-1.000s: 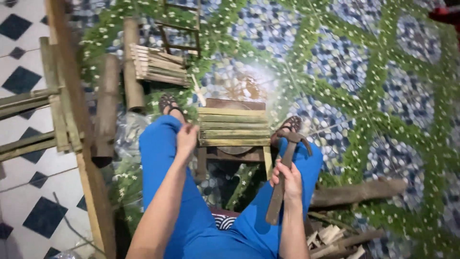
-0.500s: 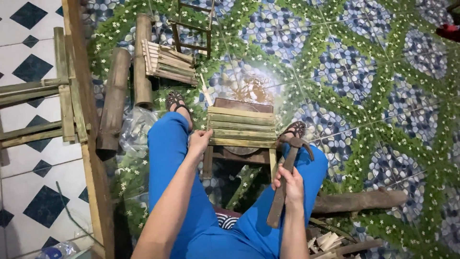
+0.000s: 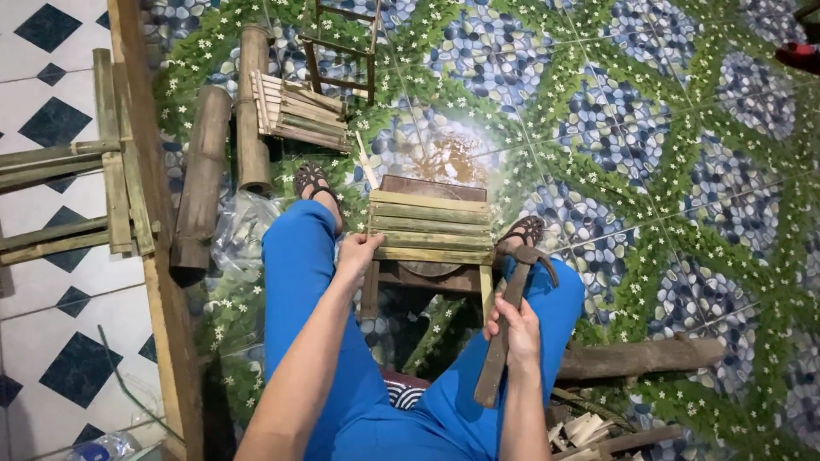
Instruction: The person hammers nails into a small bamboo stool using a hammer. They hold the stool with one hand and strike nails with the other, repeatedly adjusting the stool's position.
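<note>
I'm sitting over the little bamboo stool (image 3: 430, 229) between my knees, my left hand (image 3: 357, 253) pressed flat on the near left corner of its slatted top with fingers spread, my right hand (image 3: 515, 324) with fingers clamped round the wooden handle of the claw hammer (image 3: 510, 320), its head up by the stool's right edge. Looks like the nailing stage, stool steadied, hammer ready. No containers about, just bamboo poles (image 3: 203, 175) and a second slatted panel (image 3: 301, 111) on the floor.
</note>
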